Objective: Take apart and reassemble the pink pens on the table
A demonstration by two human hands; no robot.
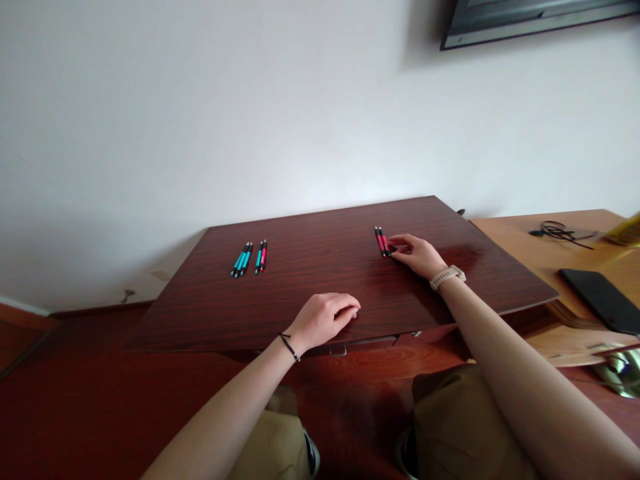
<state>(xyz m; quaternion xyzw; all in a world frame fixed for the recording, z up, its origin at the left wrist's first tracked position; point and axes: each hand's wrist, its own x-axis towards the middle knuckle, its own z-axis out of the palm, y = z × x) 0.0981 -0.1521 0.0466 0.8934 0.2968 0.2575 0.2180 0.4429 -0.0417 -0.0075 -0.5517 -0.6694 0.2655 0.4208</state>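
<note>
- White wall (300, 113) rose behind the dark wooden counter (320, 257), with a screen (545, 23) mounted at upper right; to the right, a paler unit (505, 233) bore a coiled cable (557, 231) and a black phone (600, 300).
- At the counter's left side lay a cluster of blue pens (241, 259), close together and slanted; their exact number was hard to tell.
- Just to the right of that cluster, one blue pen (259, 257) and one red pen (263, 257) lay side by side, the only place where the two colours visibly met.
- Well apart, toward the counter's right side, two red pens (385, 243) lay side by side, their far ends toward the wall.
- The right hand (417, 257) was at the near ends of those two, thumb and finger bent close together. Whether its grip was pinching a pen or merely touching one, I could not tell.
- The left hand (323, 320) rested near the counter's front edge, fingers loosely curled, its grip released, with nothing showing in it.
- Judged by colour alone, the separation looked well along but partial: blue grouped at left, red at right, while the mixed pair was the part left unsplit, its red pen well away from the other two.
</note>
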